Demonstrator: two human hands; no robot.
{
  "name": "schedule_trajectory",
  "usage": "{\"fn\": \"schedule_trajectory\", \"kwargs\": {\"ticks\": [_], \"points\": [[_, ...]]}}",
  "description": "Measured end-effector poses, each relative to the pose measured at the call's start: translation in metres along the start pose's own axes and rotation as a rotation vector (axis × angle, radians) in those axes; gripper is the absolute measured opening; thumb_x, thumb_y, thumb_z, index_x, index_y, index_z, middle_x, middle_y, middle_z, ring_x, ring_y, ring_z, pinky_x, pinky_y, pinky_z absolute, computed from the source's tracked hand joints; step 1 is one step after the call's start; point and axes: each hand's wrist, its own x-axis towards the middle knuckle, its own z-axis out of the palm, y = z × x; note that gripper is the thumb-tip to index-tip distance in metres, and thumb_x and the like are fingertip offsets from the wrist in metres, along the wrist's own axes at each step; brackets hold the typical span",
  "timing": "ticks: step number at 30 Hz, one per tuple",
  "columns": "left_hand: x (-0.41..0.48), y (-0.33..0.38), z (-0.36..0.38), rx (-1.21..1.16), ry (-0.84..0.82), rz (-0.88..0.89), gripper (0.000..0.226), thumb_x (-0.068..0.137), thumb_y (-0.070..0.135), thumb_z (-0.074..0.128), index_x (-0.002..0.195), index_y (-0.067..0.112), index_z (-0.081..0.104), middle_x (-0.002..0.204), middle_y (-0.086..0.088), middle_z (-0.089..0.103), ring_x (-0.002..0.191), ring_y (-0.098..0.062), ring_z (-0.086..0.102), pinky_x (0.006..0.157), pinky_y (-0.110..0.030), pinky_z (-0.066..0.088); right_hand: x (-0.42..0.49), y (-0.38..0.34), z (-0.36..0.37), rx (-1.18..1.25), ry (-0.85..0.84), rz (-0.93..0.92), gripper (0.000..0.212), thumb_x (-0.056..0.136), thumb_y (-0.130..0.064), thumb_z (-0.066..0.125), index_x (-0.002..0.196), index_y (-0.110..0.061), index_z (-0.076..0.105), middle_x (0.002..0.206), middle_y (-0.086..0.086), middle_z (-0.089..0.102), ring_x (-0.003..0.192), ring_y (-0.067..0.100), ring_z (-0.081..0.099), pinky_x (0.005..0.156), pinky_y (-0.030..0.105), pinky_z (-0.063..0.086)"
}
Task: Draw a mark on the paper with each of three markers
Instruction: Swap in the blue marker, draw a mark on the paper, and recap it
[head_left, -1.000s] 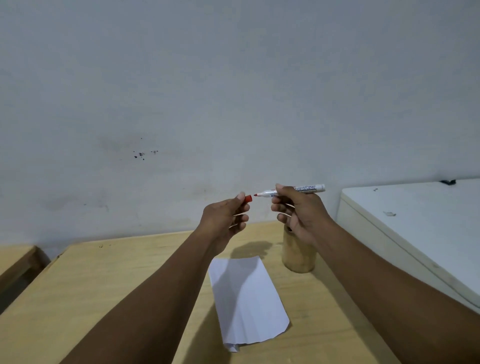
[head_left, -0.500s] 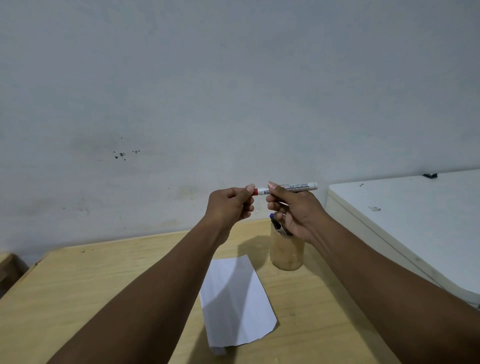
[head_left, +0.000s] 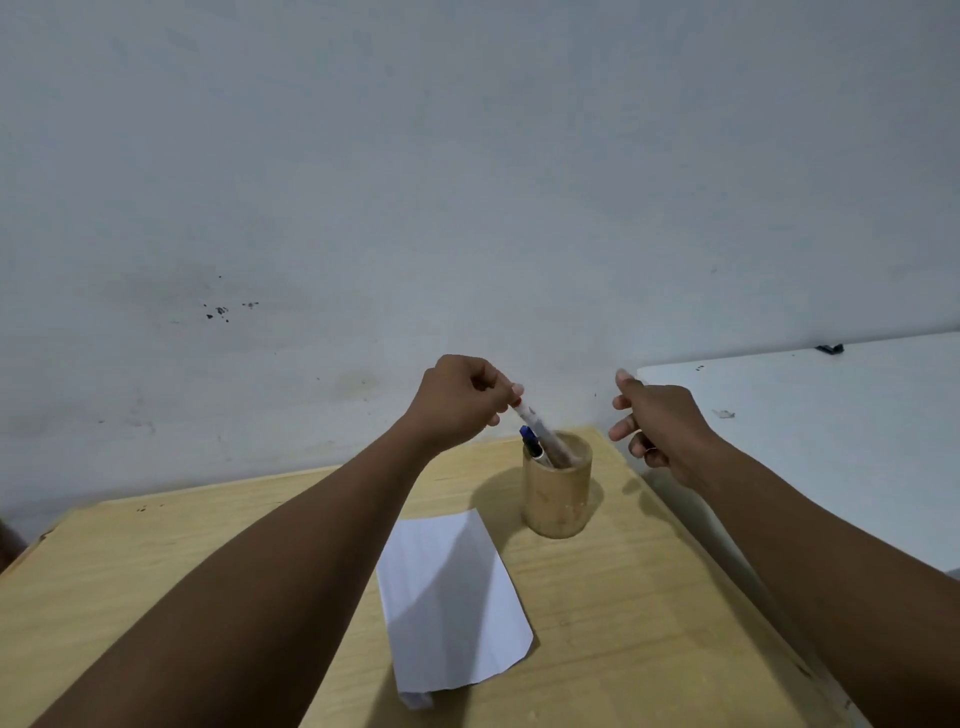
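My left hand (head_left: 462, 400) pinches the red-capped end of a white marker (head_left: 540, 434), which slants down into a wooden cup (head_left: 557, 499). A blue-capped marker (head_left: 531, 440) also stands in that cup. My right hand (head_left: 660, 426) hovers to the right of the cup with its fingers loosely spread and nothing in it. A sheet of white paper (head_left: 449, 597) lies on the wooden table (head_left: 156, 561) in front of the cup, with its lower corner folded under. No marks show on the paper from here.
A white cabinet top (head_left: 831, 431) stands against the table's right edge, a little higher than the table. A grey wall (head_left: 467, 182) rises right behind the table. A small dark object (head_left: 829, 348) lies at the cabinet's far edge.
The cap went back onto the red marker. My right hand let go of it and moved right; my left hand now holds it by the cap, with its lower end in the cup.
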Motion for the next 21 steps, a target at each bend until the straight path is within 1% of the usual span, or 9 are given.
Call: {"fn": "schedule_trajectory", "kwargs": {"ticks": [2,4,6,8,10,13,17,19,21], "points": [[-0.002,0.002,0.007,0.139,-0.075,0.042,0.022,0.087,0.035,0.077,0.082,0.014,0.077,0.077,0.001,0.078,0.067,-0.011,0.069,0.064,-0.03,0.055,0.0,0.002,0.001,-0.018,-0.012,-0.02,0.046,0.1,-0.051,0.052,0.105,-0.008,0.067,0.077,0.011,0.076,0.044,0.019,0.052,0.044,0.025,0.033],[-0.003,0.004,0.016,0.202,-0.112,0.048,0.03,0.085,0.048,0.076,0.086,0.019,0.078,0.08,0.003,0.077,0.073,-0.01,0.069,0.066,-0.027,0.053,0.0,0.003,0.004,-0.04,-0.026,-0.043,0.044,0.1,-0.051,0.054,0.103,-0.009,0.068,0.076,0.009,0.076,0.043,0.019,0.053,0.044,0.024,0.034],[-0.003,0.004,0.022,0.258,-0.087,0.031,0.036,0.09,0.054,0.066,0.098,0.021,0.078,0.093,0.001,0.077,0.09,-0.013,0.069,0.073,-0.028,0.051,0.0,0.003,0.007,-0.057,-0.04,-0.063,0.043,0.1,-0.05,0.055,0.103,-0.009,0.068,0.076,0.009,0.076,0.042,0.018,0.053,0.044,0.024,0.034],[0.0,-0.002,0.025,0.345,-0.085,0.032,0.028,0.097,0.035,0.057,0.115,0.022,0.074,0.112,0.0,0.073,0.11,-0.018,0.065,0.09,-0.031,0.05,0.0,0.003,0.009,-0.057,-0.061,-0.086,0.041,0.1,-0.047,0.056,0.104,-0.008,0.069,0.076,0.009,0.075,0.042,0.017,0.054,0.045,0.023,0.034],[0.0,-0.008,0.027,0.417,-0.163,0.039,0.032,0.096,0.019,0.054,0.122,0.024,0.072,0.121,-0.001,0.07,0.118,-0.019,0.061,0.096,-0.029,0.046,0.0,0.003,0.011,-0.055,-0.082,-0.108,0.039,0.1,-0.043,0.059,0.105,-0.006,0.069,0.076,0.008,0.074,0.042,0.016,0.054,0.045,0.024,0.033],[0.0,-0.013,0.031,0.438,-0.194,0.07,0.026,0.098,0.016,0.058,0.114,0.02,0.078,0.116,-0.001,0.077,0.112,-0.018,0.066,0.086,-0.023,0.044,0.0,0.002,0.015,-0.057,-0.094,-0.123,0.034,0.099,-0.037,0.063,0.104,-0.004,0.069,0.075,0.008,0.074,0.039,0.014,0.053,0.044,0.023,0.033],[0.004,-0.011,0.026,0.432,-0.149,0.102,0.019,0.098,0.016,0.063,0.104,0.012,0.081,0.104,-0.005,0.08,0.087,-0.016,0.068,0.077,-0.025,0.048,-0.001,-0.001,0.02,-0.034,-0.106,-0.132,0.024,0.098,-0.031,0.065,0.101,-0.007,0.07,0.075,0.009,0.074,0.037,0.013,0.052,0.041,0.021,0.032],[0.004,-0.006,0.018,0.435,-0.094,0.118,0.019,0.098,0.015,0.063,0.105,0.009,0.08,0.104,-0.008,0.08,0.082,-0.016,0.067,0.077,-0.028,0.051,-0.004,-0.006,0.023,-0.004,-0.124,-0.138,0.023,0.098,-0.028,0.065,0.099,-0.006,0.071,0.075,0.01,0.073,0.037,0.013,0.051,0.04,0.02,0.03],[0.006,0.0,0.006,0.42,0.034,0.129,0.02,0.099,0.015,0.062,0.105,0.008,0.079,0.099,-0.01,0.08,0.081,-0.021,0.073,0.078,-0.033,0.057,-0.01,-0.014,0.027,0.043,-0.189,-0.118,0.026,0.098,-0.028,0.065,0.097,-0.003,0.072,0.072,0.012,0.071,0.037,0.013,0.051,0.039,0.021,0.029]]}}
